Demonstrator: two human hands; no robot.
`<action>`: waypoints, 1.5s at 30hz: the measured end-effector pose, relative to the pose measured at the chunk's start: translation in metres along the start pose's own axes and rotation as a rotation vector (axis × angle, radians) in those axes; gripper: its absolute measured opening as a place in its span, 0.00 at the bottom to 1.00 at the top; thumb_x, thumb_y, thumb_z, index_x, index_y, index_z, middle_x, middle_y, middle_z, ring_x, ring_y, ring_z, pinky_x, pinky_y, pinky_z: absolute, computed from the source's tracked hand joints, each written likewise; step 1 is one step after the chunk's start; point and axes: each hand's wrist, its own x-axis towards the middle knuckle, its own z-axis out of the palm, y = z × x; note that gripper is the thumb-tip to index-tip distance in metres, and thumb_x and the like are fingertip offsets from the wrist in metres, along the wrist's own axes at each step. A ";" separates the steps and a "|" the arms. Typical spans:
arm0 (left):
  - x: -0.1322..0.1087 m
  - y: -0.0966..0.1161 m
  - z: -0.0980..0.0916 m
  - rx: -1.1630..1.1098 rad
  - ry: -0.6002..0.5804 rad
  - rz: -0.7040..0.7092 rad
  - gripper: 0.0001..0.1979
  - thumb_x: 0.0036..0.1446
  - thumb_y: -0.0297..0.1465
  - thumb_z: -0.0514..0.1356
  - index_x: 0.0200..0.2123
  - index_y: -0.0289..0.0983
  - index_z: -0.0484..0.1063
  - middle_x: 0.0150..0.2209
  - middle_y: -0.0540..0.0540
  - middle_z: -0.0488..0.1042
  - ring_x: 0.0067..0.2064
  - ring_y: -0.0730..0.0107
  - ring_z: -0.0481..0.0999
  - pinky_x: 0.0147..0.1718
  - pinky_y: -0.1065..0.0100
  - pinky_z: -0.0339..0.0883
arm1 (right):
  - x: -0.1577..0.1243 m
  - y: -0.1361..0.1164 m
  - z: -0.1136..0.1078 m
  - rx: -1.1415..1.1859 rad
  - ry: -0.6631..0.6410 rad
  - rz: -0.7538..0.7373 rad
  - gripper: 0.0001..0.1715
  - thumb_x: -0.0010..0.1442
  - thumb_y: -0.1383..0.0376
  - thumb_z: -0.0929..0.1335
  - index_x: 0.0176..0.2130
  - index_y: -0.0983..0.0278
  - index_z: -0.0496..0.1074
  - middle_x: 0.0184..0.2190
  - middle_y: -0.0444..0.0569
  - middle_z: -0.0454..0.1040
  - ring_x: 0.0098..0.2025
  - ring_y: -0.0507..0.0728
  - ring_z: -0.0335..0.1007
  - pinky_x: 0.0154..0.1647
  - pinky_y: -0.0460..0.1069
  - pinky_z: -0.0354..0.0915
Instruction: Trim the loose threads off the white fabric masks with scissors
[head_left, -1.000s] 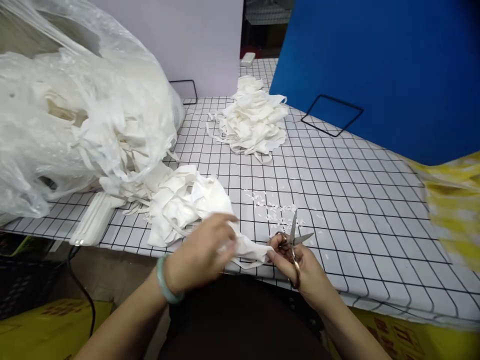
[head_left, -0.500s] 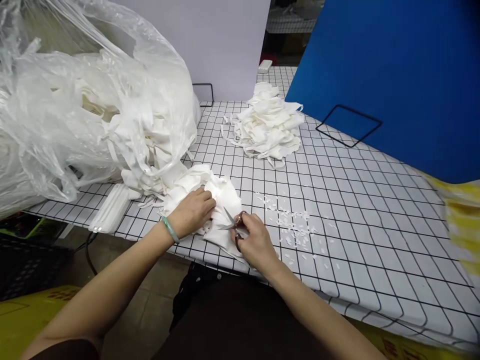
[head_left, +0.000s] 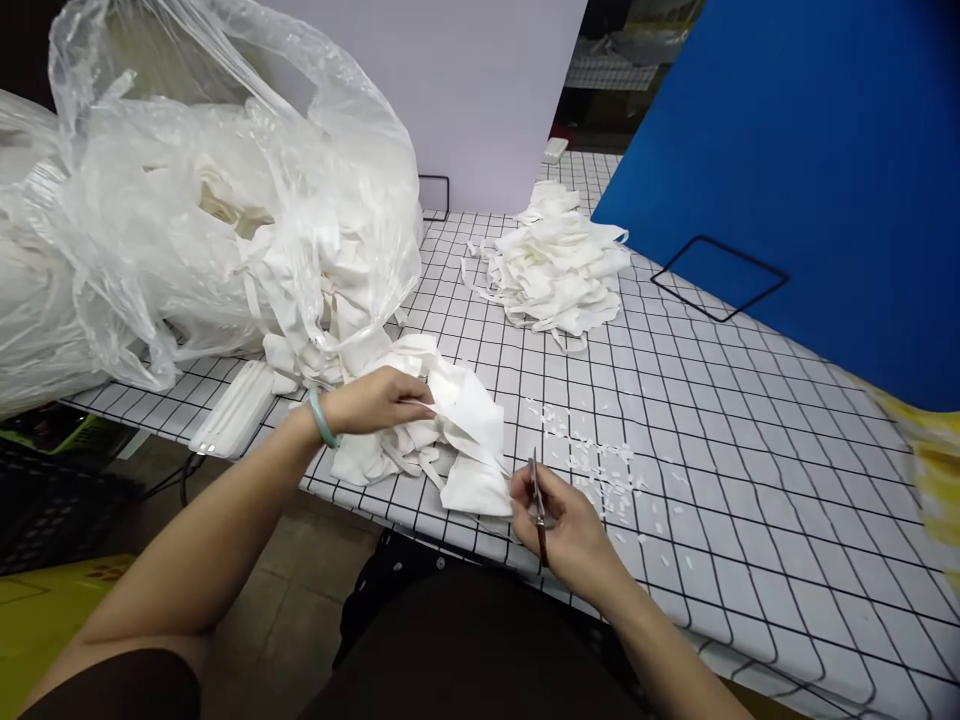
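Note:
My left hand (head_left: 382,400), with a green bangle at the wrist, is closed in a pinch on a white fabric piece (head_left: 476,425). This piece lies over a loose heap of similar white fabric near the table's front edge. In my right hand (head_left: 574,530) is a pair of scissors (head_left: 538,510), its blades pointing up and away from me. The fingertips of that hand are at the fabric's lower right edge; whether they pinch it too I cannot tell. Small white clippings (head_left: 600,465) are scattered right of the fabric.
A large clear plastic bag (head_left: 172,250) stuffed with white fabric fills the left side. A pile of white fabric pieces (head_left: 559,265) sits farther back. A white power strip (head_left: 236,410) lies at the front left edge. A blue panel (head_left: 810,180) stands at right.
My right hand has moved right and toward me, turning the scissors from pointing left to upright. The fabric is spread between my hands, and the view has shifted slightly left.

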 end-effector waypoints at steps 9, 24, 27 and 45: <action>0.011 0.028 -0.015 -0.346 -0.024 -0.054 0.17 0.61 0.40 0.62 0.29 0.33 0.79 0.28 0.46 0.73 0.30 0.72 0.70 0.28 0.71 0.63 | 0.012 -0.002 0.014 0.001 0.332 -0.052 0.17 0.56 0.57 0.73 0.44 0.59 0.70 0.43 0.50 0.74 0.48 0.62 0.71 0.50 0.57 0.68; -0.019 0.074 0.019 -0.540 -0.224 0.056 0.16 0.68 0.37 0.54 0.38 0.32 0.75 0.23 0.54 0.60 0.25 0.77 0.57 0.24 0.73 0.55 | 0.070 -0.035 0.004 0.702 0.043 0.002 0.09 0.49 0.62 0.73 0.31 0.63 0.71 0.23 0.40 0.68 0.26 0.51 0.63 0.27 0.46 0.60; -0.019 0.083 0.028 -0.561 -0.148 0.115 0.15 0.68 0.35 0.54 0.35 0.32 0.75 0.21 0.55 0.56 0.24 0.77 0.55 0.24 0.73 0.56 | 0.074 -0.038 0.009 0.641 -0.031 0.041 0.10 0.49 0.62 0.74 0.30 0.63 0.71 0.23 0.40 0.66 0.25 0.50 0.60 0.27 0.45 0.57; 0.001 0.090 0.105 -0.786 0.529 0.165 0.13 0.70 0.32 0.53 0.35 0.35 0.75 0.41 0.45 0.67 0.31 0.75 0.65 0.31 0.68 0.64 | 0.012 -0.032 -0.028 -0.351 0.076 -0.223 0.21 0.55 0.48 0.73 0.33 0.61 0.70 0.33 0.48 0.73 0.42 0.61 0.67 0.46 0.57 0.63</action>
